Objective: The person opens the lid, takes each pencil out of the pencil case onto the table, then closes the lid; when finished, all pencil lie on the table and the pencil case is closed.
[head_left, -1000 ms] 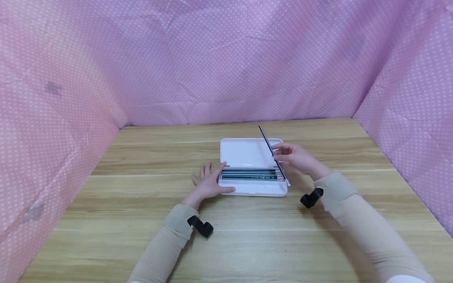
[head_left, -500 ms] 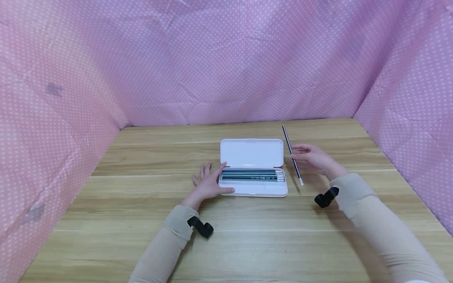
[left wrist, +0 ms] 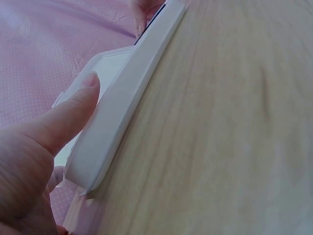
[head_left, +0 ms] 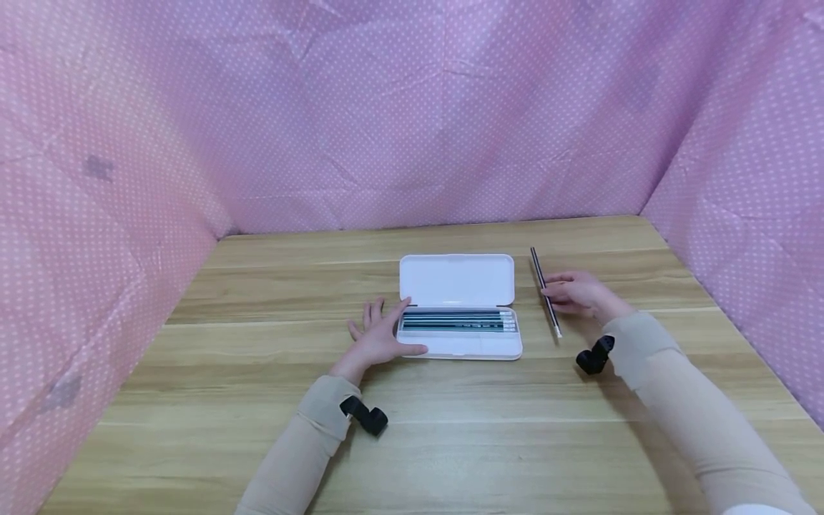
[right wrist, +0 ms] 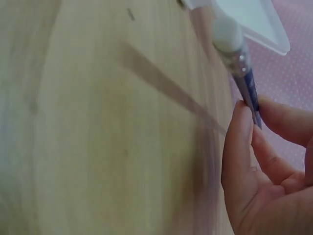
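Pencil [head_left: 548, 300] sits in our right grip [head_left: 579, 294], pinched narrow, beyond right end of white case [head_left: 450, 346]; long axis crosswise to green pencils [head_left: 457, 320] inside, eraser end [right wrist: 228, 35] toward near edge of bench [head_left: 463, 450]; our left grip [head_left: 376, 340], spread wide, touches left end.

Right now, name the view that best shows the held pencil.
The head view: it shows the pencil nearly end to end, the right hand hiding little. The right wrist view shows the white eraser end close up but foreshortens the rest; the left wrist view shows only a dark strip of it beyond the case.
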`<state>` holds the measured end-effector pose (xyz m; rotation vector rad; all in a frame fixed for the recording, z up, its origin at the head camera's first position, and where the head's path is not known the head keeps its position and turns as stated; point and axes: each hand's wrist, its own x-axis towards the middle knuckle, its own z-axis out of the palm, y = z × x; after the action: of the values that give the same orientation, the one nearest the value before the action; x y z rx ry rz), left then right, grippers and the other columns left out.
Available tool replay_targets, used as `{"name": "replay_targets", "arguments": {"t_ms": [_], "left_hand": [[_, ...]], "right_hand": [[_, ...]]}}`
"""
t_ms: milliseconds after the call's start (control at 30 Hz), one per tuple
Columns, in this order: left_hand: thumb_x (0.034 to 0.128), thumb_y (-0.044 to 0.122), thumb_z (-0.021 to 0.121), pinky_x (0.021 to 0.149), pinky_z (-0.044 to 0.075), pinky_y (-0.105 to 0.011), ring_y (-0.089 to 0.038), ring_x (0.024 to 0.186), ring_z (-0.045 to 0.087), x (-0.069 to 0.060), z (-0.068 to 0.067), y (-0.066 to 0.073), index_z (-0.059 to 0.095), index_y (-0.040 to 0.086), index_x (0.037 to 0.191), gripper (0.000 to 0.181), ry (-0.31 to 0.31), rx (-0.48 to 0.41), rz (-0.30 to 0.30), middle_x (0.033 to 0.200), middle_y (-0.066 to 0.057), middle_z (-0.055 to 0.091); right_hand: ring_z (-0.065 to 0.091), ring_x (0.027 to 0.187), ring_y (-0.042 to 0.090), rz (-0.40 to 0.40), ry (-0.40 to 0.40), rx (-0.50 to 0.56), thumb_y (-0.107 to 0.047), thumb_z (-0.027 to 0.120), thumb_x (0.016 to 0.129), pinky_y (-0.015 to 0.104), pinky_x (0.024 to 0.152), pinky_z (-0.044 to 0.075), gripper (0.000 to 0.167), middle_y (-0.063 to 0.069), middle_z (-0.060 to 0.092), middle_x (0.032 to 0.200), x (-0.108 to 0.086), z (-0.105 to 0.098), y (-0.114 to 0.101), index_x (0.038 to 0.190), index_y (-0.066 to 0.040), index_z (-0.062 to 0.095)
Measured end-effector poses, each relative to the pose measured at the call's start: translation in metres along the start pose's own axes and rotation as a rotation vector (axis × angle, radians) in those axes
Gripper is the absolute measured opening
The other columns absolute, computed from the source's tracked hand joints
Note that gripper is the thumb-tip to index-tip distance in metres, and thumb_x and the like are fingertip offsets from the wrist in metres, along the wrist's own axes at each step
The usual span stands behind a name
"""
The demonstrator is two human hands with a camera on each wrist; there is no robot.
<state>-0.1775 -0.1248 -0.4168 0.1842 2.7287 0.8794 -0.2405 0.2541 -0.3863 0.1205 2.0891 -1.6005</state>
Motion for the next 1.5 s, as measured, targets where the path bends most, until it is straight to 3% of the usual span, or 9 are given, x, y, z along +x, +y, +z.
{"name": "replay_targets", "arguments": {"t_ms": [567, 1167, 1500], "left_hand": [[0.0671, 0.054, 0.079, 0.100, -0.018, -0.071, -0.041, 0.142, -0.019, -0.001, -0.001, 0.001, 0.025, 0.037, 0.149, 0.100, 0.006, -0.007, 0.008, 0.157, -0.021, -0.004], [0.0688, 0.052, 0.079, 0.099, -0.018, -0.071, -0.041, 0.142, -0.020, -0.002, -0.002, 0.002, 0.025, 0.035, 0.149, 0.098, -0.002, -0.004, 0.004, 0.157, -0.021, -0.004], [0.0693, 0.052, 0.078, 0.100, -0.018, -0.071, -0.041, 0.141, -0.020, -0.003, -0.002, 0.002, 0.025, 0.036, 0.149, 0.098, -0.003, 0.001, 0.005, 0.157, -0.020, -0.004]], "right_hand": [[0.059, 0.072, 0.007, 0.026, 0.110, -0.270, -0.004, 0.061, 0.089, 0.026, 0.070, 0.056, 0.054, 0.007, 0.059, 0.094, 0.000, 0.016, -0.006, 0.134, 0.012, 0.037], [0.060, 0.065, 0.006, 0.005, 0.140, -0.318, -0.005, 0.065, 0.087, 0.025, 0.065, 0.056, 0.052, 0.008, 0.061, 0.090, 0.005, 0.017, -0.003, 0.131, 0.011, 0.041], [0.060, 0.067, 0.007, 0.016, 0.144, -0.331, -0.009, 0.065, 0.088, 0.026, 0.066, 0.056, 0.052, 0.011, 0.061, 0.095, 0.004, 0.016, -0.003, 0.130, 0.010, 0.043]]}}
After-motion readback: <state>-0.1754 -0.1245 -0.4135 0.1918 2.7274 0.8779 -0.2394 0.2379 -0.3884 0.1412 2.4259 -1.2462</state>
